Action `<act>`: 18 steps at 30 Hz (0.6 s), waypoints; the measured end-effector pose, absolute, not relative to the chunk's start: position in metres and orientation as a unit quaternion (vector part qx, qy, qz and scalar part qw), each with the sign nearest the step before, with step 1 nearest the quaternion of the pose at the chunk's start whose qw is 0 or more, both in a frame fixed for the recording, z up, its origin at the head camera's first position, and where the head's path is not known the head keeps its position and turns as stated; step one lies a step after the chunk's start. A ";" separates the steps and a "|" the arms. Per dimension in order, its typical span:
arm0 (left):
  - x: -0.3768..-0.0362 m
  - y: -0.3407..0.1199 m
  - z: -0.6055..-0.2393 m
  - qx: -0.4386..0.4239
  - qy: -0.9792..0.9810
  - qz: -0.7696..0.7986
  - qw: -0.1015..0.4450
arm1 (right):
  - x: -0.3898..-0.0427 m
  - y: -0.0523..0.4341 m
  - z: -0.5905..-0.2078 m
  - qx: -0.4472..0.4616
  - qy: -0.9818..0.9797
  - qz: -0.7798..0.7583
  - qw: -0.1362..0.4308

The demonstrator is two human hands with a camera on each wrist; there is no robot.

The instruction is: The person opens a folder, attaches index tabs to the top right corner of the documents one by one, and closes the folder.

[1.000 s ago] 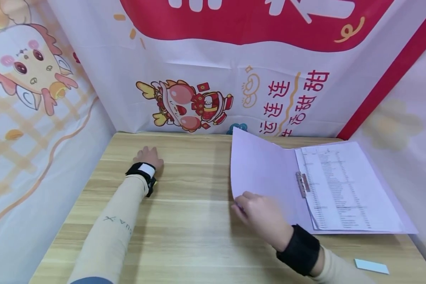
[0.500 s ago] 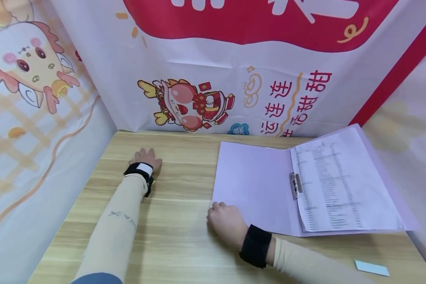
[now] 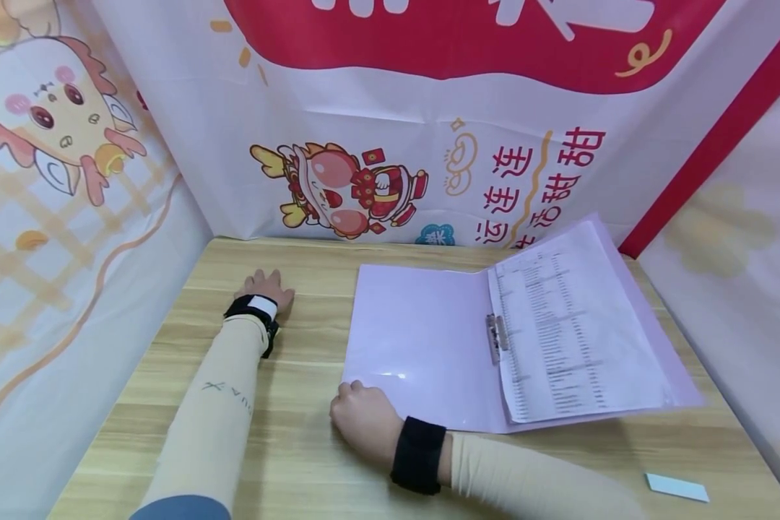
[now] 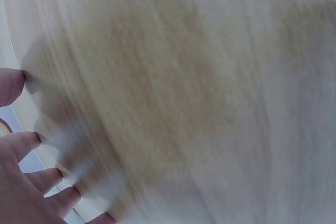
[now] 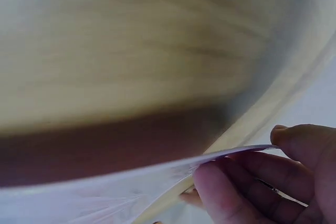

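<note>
A lilac folder [image 3: 422, 339] lies spread out on the table, its right cover tilted up off the tabletop. On that right side, a metal clip [image 3: 496, 338] holds printed sheets [image 3: 559, 332] along the fold. My right hand [image 3: 367, 420] pinches the near left corner of the left cover. The right wrist view shows the folder's edge [image 5: 157, 169] between thumb and fingers of the right hand [image 5: 262, 182]. My left hand [image 3: 268, 289] rests on the far left of the table, fingers spread; its fingertips [image 4: 71, 195] touch the wood in the left wrist view.
A pale blue flat strip [image 3: 677, 487] lies at the near right of the wooden table [image 3: 312, 462]. Printed cloth [image 3: 364, 94] hangs behind the table's far edge, and more cloth [image 3: 741, 238] stands along both sides.
My right hand has pulled the folder left and slightly nearer, lowering its left cover flat. The right cover now tilts up. My left hand stays almost where it was.
</note>
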State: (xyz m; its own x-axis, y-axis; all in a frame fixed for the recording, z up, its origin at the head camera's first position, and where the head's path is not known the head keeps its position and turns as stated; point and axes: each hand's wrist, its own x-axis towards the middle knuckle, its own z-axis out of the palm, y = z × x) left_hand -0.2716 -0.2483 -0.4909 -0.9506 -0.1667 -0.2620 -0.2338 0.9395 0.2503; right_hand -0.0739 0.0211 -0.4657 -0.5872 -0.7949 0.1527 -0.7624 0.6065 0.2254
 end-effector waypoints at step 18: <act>-0.268 -0.243 -0.474 -0.080 0.977 0.133 0.150 | -0.054 -0.028 -0.465 0.479 -0.866 -0.056 0.132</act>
